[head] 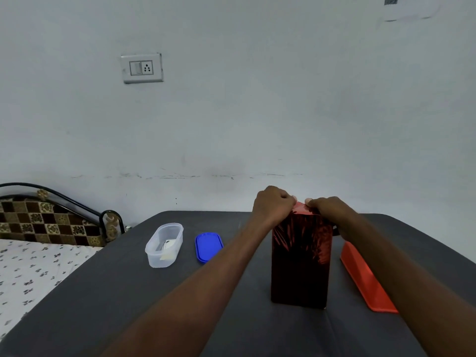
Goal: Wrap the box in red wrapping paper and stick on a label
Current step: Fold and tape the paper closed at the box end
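A tall box [300,264] covered in shiny dark red wrapping paper stands upright on the grey table [180,305]. At its top end, a flap of red paper [300,208] sticks up between my hands. My left hand [273,204] is curled at the top left corner and pinches the paper. My right hand [327,206] pinches the paper at the top right corner. A clear plastic tub [164,244] to the left holds small white pieces, possibly labels.
A blue lid [208,247] lies flat beside the clear tub. An orange-red tray or lid [365,279] lies right of the box, partly under my right forearm. A bed with a patterned sheet [31,274] stands left of the table. The wall is close behind.
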Available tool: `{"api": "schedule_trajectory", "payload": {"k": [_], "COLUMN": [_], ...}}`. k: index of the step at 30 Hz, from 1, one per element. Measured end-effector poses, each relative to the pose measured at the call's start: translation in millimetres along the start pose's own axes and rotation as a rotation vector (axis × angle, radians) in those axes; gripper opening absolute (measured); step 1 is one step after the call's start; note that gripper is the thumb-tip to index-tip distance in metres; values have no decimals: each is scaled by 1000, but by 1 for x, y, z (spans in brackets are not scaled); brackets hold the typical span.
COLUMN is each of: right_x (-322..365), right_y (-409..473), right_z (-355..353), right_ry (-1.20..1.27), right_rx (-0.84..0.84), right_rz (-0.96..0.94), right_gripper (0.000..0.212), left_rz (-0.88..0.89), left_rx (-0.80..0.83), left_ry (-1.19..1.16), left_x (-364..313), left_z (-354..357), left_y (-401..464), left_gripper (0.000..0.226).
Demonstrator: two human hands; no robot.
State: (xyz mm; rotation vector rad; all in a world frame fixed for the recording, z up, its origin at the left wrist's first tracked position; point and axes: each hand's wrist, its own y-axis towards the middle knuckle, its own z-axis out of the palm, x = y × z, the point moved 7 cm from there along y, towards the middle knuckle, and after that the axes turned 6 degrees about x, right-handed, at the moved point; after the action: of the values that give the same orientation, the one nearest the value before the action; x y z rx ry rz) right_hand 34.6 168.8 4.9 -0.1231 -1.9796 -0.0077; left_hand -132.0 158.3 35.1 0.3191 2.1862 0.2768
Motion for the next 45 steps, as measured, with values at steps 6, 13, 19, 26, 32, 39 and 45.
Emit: {"api": "schedule_trajectory", "payload": {"k": [6, 13, 19, 26, 32, 39, 45], "right_x": [-1, -1, -2, -2, -2, -4, -1], "right_y": [-1, -1, -4, -5, -4, -5, -8], "right_z": [2, 2, 4, 2, 2, 4, 3], "right_ry": [28, 35, 34, 35, 27, 32, 40], "right_rx": [-21, -31, -32, -44, -46, -40, -38], "right_rz": [-20, -30, -35, -39, -44, -30, -22], "right_gripper": [35, 34, 36, 36, 37, 36, 35], "left_rz": [-299, -433, -437, -205, -53, -84, -147], "left_rx": [68, 58, 15, -17, 74, -30, 112], "left_ry": [-174, -298, -339, -275, 38, 15, 171], "left_x": [18, 29, 38, 12, -1, 12, 12], "left_z": [12, 21, 19, 5, 14, 15, 23], "left_y": [16, 27, 25, 28, 30, 26, 35], "left_gripper": [69, 49, 18, 24, 42, 58, 60]}}
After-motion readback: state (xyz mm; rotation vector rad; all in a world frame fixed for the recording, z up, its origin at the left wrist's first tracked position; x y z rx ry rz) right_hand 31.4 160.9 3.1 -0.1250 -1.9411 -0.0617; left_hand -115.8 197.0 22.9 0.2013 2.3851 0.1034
